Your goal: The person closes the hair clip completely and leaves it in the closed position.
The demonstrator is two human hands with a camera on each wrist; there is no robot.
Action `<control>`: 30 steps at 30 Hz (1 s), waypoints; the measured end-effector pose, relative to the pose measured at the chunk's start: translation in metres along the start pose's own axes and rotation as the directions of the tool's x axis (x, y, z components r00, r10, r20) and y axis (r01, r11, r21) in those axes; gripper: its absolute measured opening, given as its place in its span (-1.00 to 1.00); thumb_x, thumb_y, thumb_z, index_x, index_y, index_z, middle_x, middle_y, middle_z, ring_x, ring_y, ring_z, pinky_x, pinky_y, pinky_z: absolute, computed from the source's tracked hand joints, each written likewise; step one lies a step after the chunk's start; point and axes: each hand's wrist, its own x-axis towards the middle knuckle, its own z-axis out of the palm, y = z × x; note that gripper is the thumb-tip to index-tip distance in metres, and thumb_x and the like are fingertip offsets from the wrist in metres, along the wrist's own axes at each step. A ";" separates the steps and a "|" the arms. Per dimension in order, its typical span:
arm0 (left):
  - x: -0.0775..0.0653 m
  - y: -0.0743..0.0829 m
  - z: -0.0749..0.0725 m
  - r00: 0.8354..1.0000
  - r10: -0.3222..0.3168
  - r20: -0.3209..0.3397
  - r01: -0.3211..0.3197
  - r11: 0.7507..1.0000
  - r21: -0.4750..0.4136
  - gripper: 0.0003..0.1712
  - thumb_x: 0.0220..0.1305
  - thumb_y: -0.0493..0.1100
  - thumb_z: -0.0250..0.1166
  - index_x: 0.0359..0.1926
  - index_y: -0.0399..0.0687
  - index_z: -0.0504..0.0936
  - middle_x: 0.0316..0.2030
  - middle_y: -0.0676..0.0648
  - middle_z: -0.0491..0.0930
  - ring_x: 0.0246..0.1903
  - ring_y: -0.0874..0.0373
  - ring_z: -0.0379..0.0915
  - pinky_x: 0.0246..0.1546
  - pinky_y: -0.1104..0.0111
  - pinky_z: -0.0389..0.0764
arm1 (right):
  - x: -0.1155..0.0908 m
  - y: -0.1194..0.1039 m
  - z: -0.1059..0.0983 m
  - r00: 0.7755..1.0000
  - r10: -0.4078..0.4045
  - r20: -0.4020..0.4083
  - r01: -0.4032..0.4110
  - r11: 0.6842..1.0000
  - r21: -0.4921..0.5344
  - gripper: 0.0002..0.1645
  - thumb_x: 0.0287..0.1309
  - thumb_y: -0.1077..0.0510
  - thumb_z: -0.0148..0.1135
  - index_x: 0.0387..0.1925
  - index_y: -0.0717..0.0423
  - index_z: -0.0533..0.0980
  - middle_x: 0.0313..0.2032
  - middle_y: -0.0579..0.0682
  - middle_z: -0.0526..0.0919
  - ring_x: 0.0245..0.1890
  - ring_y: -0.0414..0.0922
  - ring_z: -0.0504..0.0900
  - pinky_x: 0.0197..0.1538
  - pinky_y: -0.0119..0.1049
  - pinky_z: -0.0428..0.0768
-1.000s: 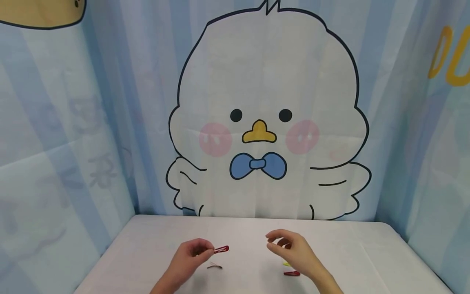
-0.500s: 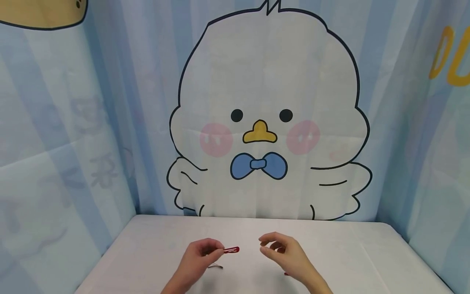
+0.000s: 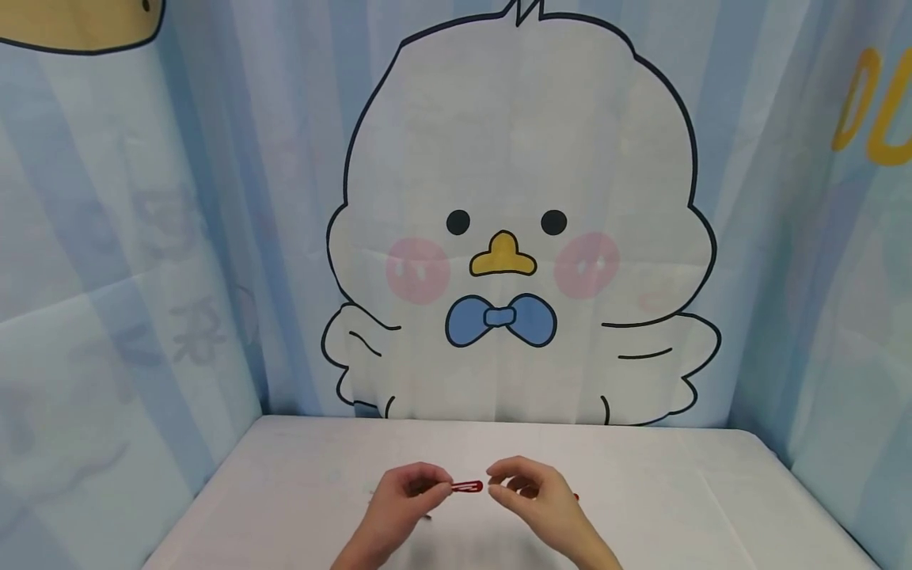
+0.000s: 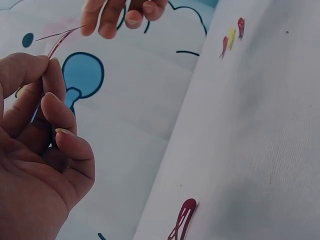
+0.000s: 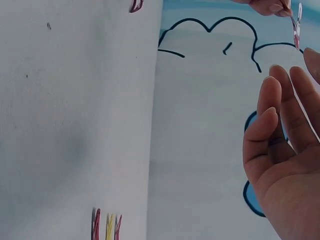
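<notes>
Between thumb and index finger, my left hand (image 3: pixel 402 507) pinches one end of a red snap hair clip (image 3: pixel 468 486) above the table. The clip's two parts stand apart in the left wrist view, where the same hair clip (image 4: pixel 61 42) shows edge-on. My right hand (image 3: pixel 541 503) hovers just beyond the clip's free end, its fingers loosely bent and holding nothing. A small gap separates its fingertips from the clip in the head view. Another red hair clip (image 4: pixel 186 215) lies on the table below my left hand, mostly hidden in the head view.
On the right part of the white table (image 3: pixel 677 507) lie a red clip (image 4: pixel 241 28), a yellow clip (image 4: pixel 231 38) and another red clip (image 4: pixel 224 46), side by side. A pale blue curtain (image 3: pixel 128 261) with a cartoon bird encloses the table at the back and sides.
My left hand has carried the red hair clip to the right. My right hand has moved left and slightly down, so its fingertips are now close to the clip's end.
</notes>
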 end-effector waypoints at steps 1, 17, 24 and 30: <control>0.000 0.000 0.001 1.000 0.001 0.003 -0.001 1.000 -0.001 -0.78 0.32 -0.18 0.38 -0.13 -0.26 0.71 -0.31 -0.06 0.65 -0.33 0.08 0.49 -0.33 0.30 0.59 | -0.001 0.000 0.001 1.000 -0.007 -0.001 0.007 1.000 0.008 -0.77 0.23 0.14 0.41 -0.09 0.11 0.67 -0.24 -0.07 0.72 -0.34 -0.23 0.60 -0.26 -0.36 0.55; 0.005 -0.007 0.013 0.999 0.039 0.022 -0.038 0.999 -0.024 -0.80 0.34 -0.21 0.36 -0.13 -0.29 0.70 -0.28 -0.06 0.68 -0.26 0.09 0.54 -0.20 0.31 0.55 | -0.004 0.001 0.008 0.999 0.050 0.005 -0.050 0.988 0.145 -0.81 0.25 0.23 0.38 -0.16 0.28 0.64 -0.27 0.05 0.72 -0.32 -0.19 0.65 -0.20 -0.34 0.60; 0.006 -0.010 0.015 0.999 0.010 0.032 -0.008 0.999 -0.035 -0.82 0.33 -0.23 0.36 -0.14 -0.27 0.70 -0.28 -0.08 0.69 -0.25 0.07 0.54 -0.18 0.25 0.53 | -0.004 0.001 0.011 0.991 0.135 -0.019 -0.130 0.978 0.163 -0.79 0.25 0.22 0.38 -0.19 0.32 0.63 -0.32 0.04 0.70 -0.38 -0.19 0.62 -0.25 -0.35 0.59; 0.004 -0.009 0.018 1.000 -0.015 0.015 0.016 0.998 -0.068 -0.81 0.32 -0.23 0.37 -0.12 -0.27 0.70 -0.26 -0.08 0.70 -0.22 0.07 0.55 -0.14 0.23 0.56 | -0.003 0.001 0.013 0.988 0.151 -0.038 -0.143 0.977 0.156 -0.77 0.22 0.21 0.41 -0.20 0.34 0.63 -0.32 0.05 0.71 -0.38 -0.19 0.61 -0.26 -0.36 0.57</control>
